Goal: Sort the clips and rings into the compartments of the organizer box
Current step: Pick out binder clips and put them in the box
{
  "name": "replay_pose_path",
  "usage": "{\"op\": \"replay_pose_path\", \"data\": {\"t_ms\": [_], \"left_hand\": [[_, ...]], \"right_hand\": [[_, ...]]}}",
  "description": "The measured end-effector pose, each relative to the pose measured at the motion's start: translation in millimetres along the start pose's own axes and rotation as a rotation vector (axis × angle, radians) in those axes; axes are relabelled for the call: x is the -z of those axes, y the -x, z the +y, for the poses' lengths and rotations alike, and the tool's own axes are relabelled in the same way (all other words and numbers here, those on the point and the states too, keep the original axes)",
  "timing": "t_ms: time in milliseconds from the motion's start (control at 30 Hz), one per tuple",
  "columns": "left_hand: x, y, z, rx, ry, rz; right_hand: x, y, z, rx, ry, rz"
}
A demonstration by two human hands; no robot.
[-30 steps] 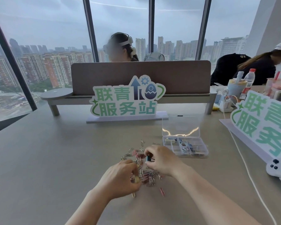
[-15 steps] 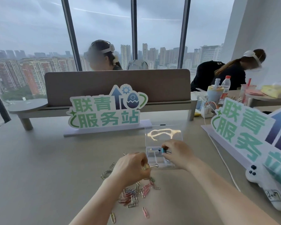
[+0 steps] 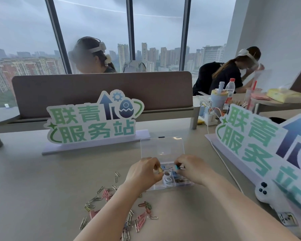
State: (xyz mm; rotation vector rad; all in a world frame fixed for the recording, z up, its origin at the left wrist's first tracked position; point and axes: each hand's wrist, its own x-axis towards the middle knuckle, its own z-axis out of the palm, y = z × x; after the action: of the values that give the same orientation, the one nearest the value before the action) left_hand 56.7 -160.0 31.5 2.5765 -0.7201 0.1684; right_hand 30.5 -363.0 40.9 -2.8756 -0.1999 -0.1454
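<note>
Landmark: the organizer box (image 3: pixel 170 186), clear plastic, lid standing open at its far side; every place below is told from it.

Loose clips (image 3: pixel 142 221): a scatter of pastel paper clips on the table, left of the box and nearer me. I judge them light, stiff wire, slippery on the smooth top (best pinched by the edge, or slid off the pile first).

My left hand (image 3: pixel 143 173): over the box's left rim, fingers curled, pinching a small yellowish binder clip (image 3: pixel 159 169). It should be light but springy, so I would hold it by the body, not the wire handles.

Rings (image 3: pixel 168 178): a few white rings lie in a compartment at the box's middle; small, smooth, likely to roll.

My right hand (image 3: pixel 192 168): over the box's right side, thumb and finger closed on a blue binder clip (image 3: pixel 176 167), above the compartments.

Writing: the green sign (image 3: pixel 94 119) behind the box reads 联青服务站; a second sign (image 3: pixel 261 145) to the right carries the same characters (partly cut off).
</note>
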Motion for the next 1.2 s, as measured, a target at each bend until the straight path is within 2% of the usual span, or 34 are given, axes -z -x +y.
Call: {"op": "replay_pose_path", "data": {"t_ms": [367,567,933,1200], "left_hand": [[-15.4,-30.3,-3.5,0.017,0.010,-0.034],[-21.3,-41.3,-4.3,0.016,0.007,-0.054],[-29.4,-54.2,0.2,0.046,-0.033,-0.119],[-29.0,-46.4,-1.5,0.040,-0.002,-0.092]], "right_hand": [[6.1,-13.3,4.2,0.020,0.026,-0.150],[8.5,-12.3,4.6,0.039,0.028,-0.177],[6.9,-8.8,6.5,0.055,-0.016,-0.174],[4.8,-7.1,4.8,0.033,-0.062,-0.127]]}}
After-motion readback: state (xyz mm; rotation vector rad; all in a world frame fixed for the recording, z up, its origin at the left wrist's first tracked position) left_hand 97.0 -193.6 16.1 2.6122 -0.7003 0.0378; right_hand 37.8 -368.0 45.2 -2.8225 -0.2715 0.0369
